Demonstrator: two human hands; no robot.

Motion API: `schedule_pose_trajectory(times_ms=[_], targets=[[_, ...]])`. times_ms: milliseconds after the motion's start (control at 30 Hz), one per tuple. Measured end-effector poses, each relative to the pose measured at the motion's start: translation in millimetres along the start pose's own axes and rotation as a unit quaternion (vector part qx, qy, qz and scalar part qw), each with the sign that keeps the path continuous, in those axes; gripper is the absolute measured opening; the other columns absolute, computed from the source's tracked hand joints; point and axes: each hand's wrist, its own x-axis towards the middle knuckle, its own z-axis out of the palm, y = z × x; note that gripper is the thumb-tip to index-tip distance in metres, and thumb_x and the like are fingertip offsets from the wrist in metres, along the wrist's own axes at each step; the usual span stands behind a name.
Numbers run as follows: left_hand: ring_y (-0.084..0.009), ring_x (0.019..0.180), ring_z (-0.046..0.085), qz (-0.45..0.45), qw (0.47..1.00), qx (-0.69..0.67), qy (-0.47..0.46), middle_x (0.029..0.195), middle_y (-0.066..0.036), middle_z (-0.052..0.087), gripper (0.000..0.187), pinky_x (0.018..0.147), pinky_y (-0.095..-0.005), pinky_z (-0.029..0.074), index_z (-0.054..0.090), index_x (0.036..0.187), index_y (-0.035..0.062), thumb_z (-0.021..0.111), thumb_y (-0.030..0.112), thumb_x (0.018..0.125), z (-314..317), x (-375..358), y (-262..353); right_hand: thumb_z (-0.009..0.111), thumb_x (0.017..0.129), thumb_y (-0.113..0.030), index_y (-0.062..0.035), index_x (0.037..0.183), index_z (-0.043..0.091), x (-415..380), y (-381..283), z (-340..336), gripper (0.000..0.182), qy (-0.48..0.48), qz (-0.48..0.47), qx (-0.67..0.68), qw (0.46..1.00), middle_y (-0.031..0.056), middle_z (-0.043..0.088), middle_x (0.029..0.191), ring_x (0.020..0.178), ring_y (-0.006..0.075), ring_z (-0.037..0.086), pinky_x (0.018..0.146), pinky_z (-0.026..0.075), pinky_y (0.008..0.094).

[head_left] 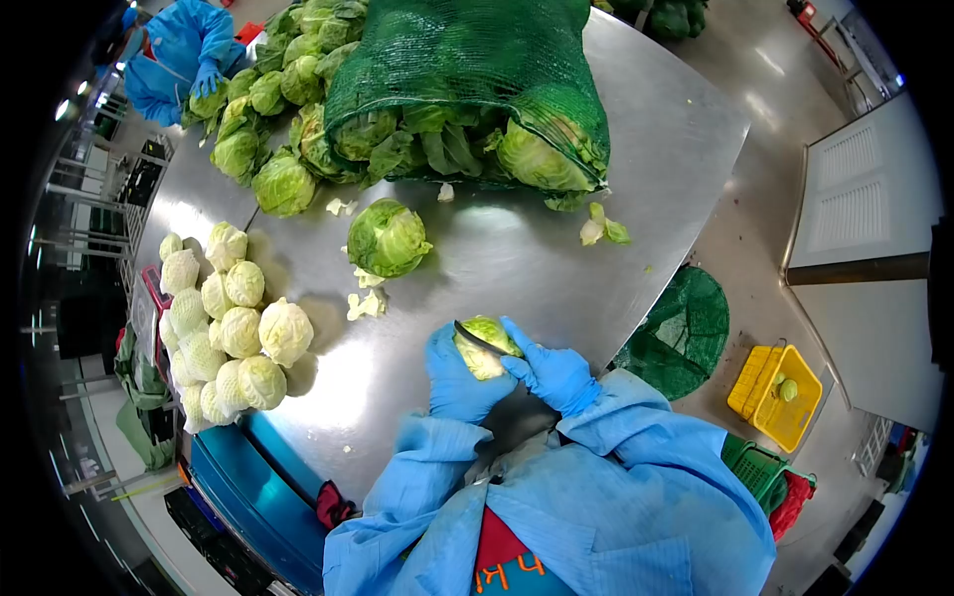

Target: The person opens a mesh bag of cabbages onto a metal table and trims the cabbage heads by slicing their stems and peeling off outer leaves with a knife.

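1. Apparently, trimming is the step in hand: from where I stand, a dark, curved knife (pixel 483 341) lies across a small cabbage (pixel 481 365), held close in front of the person's body at the near side of the steel table (pixel 646 149).

2. The next move, I'd judge, calls for a short, controlled stroke, with the cabbage kept steady or turned a little in the palm and the fingers clear of the blade's path.

3. As for the grip, the cabbage sits inside the gloved left hand (pixel 459 382), which cups it along its left and lower side, fingers curled snugly about it. Its pale face shows between the two hands, and its greener part lies beyond the blade.

4. The gloved right hand (pixel 558 375) is closed on the knife at the cabbage's right side. The glove hides the handle. I can't tell how deep the edge bites, or whether the fingertips press on the leaves too.

5. Beyond the hands, a larger green head (pixel 386 238) rests on the table with leaf scraps (pixel 367 304) just beside it. Pale heads (pixel 238 333) are clustered well to the left, and a bulging mesh sack (pixel 467 60) lies farther off.
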Motion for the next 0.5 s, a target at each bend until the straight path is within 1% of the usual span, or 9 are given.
schedule_pose_trajectory(times_ms=[67,100,167,200,300,333,400,433,500], targets=[[-0.0296,0.106,0.050,0.003,0.999,0.035,-0.014,0.116,-0.017,0.043,0.093,0.092,-0.0416,0.045,0.037,0.125,-0.0027,0.086,0.025,0.051,1.5,4.0,-3.0,0.036,0.095,-0.057,-0.0231,0.146,0.033,7.0,-2.8,-4.7,0.062,-0.060,0.038,-0.030,0.997,0.0105,0.061,0.063,0.043,0.0260,0.056,0.040,0.044,0.0408],[-0.0309,0.106,0.050,-0.004,0.997,0.071,0.001,0.117,-0.019,0.043,0.093,0.092,-0.0423,0.044,0.037,0.125,-0.0025,0.086,0.026,0.051,3.1,4.3,0.0,0.035,0.095,-0.058,-0.0237,0.146,0.034,10.4,-4.3,-8.3,0.061,-0.092,0.057,-0.045,0.993,0.0105,0.061,0.064,0.044,0.0260,0.057,0.040,0.044,0.0408],[-0.0335,0.105,0.050,-0.017,0.989,0.141,0.033,0.118,-0.021,0.044,0.093,0.093,-0.0438,0.043,0.037,0.126,-0.0020,0.085,0.029,0.052,9.5,2.7,13.0,0.034,0.096,-0.056,-0.0232,0.143,0.039,14.7,-4.3,-13.2,0.058,-0.117,0.079,-0.050,0.989,0.0126,0.063,0.071,0.054,0.0290,0.061,0.048,0.048,0.0428],[-0.0347,0.106,0.049,-0.009,0.990,0.141,0.023,0.119,-0.022,0.043,0.095,0.094,-0.0441,0.042,0.037,0.127,-0.0016,0.085,0.031,0.052,10.3,2.2,16.8,0.033,0.096,-0.056,-0.0230,0.141,0.042,18.7,-2.4,-15.3,0.056,-0.129,0.088,-0.054,0.986,0.0136,0.065,0.074,0.059,0.0305,0.063,0.052,0.049,0.0438],[-0.0375,0.108,0.048,0.027,0.987,0.159,0.012,0.122,-0.025,0.042,0.100,0.095,-0.0454,0.040,0.036,0.130,-0.0002,0.086,0.035,0.051,12.1,-5.2,24.1,0.033,0.097,-0.053,-0.0209,0.136,0.049,42.9,44.8,-11.4,0.053,-0.124,0.242,0.133,0.953,0.0158,0.066,0.086,0.075,0.0351,0.065,0.066,0.051,0.0459],[-0.0377,0.109,0.047,0.049,0.983,0.177,0.020,0.123,-0.025,0.042,0.102,0.096,-0.0459,0.040,0.035,0.131,0.0003,0.087,0.037,0.051,11.7,-10.6,23.9,0.042,0.094,-0.051,-0.0192,0.132,0.052,49.1,51.7,-10.0,0.050,-0.146,0.272,0.131,0.942,0.0156,0.067,0.091,0.085,0.0396,0.063,0.076,0.049,0.0462],[-0.0382,0.114,0.045,0.069,0.978,0.195,0.020,0.128,-0.025,0.039,0.109,0.098,-0.0470,0.038,0.031,0.134,0.0006,0.088,0.040,0.049,9.7,-16.5,16.6,0.052,0.091,-0.046,-0.0197,0.130,0.055,42.5,57.5,1.8,0.047,-0.052,0.190,0.211,0.957,0.0140,0.066,0.085,0.076,0.0337,0.064,0.071,0.050,0.0421],[-0.0371,0.115,0.045,0.093,0.985,0.143,0.007,0.129,-0.024,0.040,0.110,0.098,-0.0467,0.039,0.031,0.134,0.0006,0.089,0.040,0.050,3.3,-17.1,4.7,0.057,0.090,-0.044,-0.0199,0.129,0.056,37.4,57.5,5.4,0.046,-0.009,0.149,0.250,0.957,0.0132,0.066,0.083,0.072,0.0308,0.065,0.069,0.051,0.0400],[-0.0348,0.117,0.046,0.144,0.989,0.037,-0.015,0.130,-0.022,0.040,0.110,0.099,-0.0461,0.040,0.030,0.134,0.0008,0.090,0.040,0.051,-9.1,-11.7,-24.7,0.064,0.087,-0.036,-0.0184,0.126,0.059,37.4,56.8,3.6,0.043,-0.040,0.269,0.336,0.902,0.0105,0.065,0.081,0.064,0.0222,0.062,0.063,0.050,0.0339]])
